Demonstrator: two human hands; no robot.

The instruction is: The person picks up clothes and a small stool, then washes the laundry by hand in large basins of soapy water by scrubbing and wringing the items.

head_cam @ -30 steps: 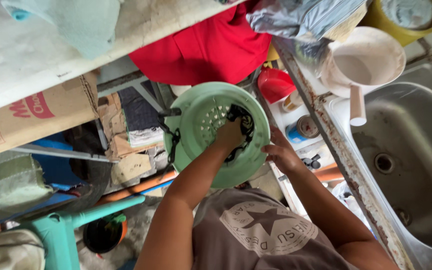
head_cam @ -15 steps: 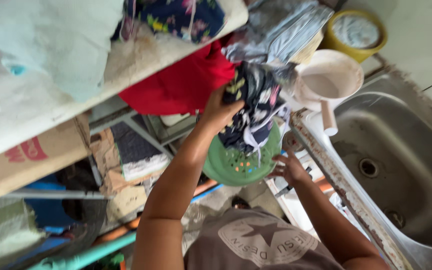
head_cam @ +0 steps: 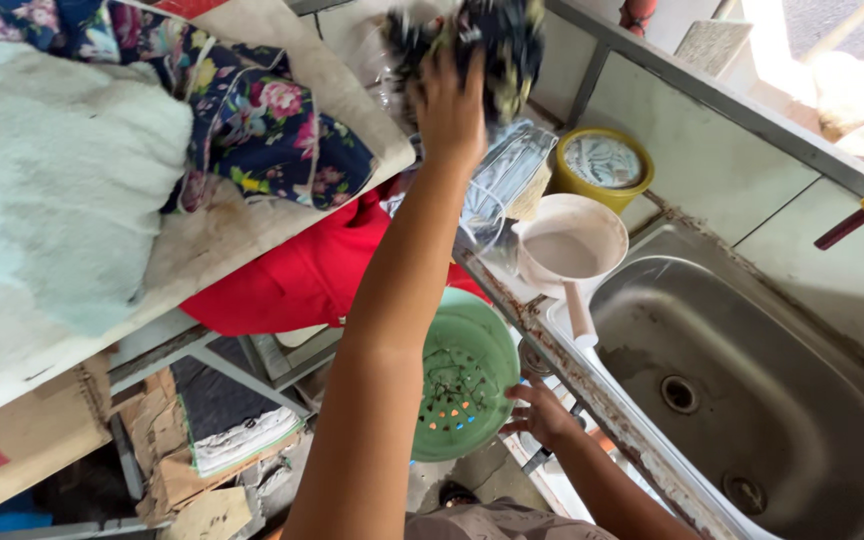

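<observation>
My left hand [head_cam: 449, 105] is raised high at the top of the view, shut on a wet dark cloth with a yellow pattern [head_cam: 500, 32], which is blurred. Below my arm, a green plastic colander [head_cam: 462, 375] with many small holes is held at its right rim by my right hand [head_cam: 540, 415]. Nothing is in the colander. It hangs just left of the rusty edge of a steel sink [head_cam: 752, 370].
A beige handled scoop [head_cam: 567, 245] and a yellow tub [head_cam: 602, 165] sit by the sink. On the left, a worn shelf [head_cam: 202, 250] carries a floral cloth [head_cam: 262, 120] and a pale towel [head_cam: 62, 180]. Under it are a red cloth [head_cam: 292, 280] and a cardboard box [head_cam: 12, 450].
My left hand took the dark cloth out of the colander and lifted it high above the shelf. The colander, still in my right hand, now sits lower and empty. The view tilted up.
</observation>
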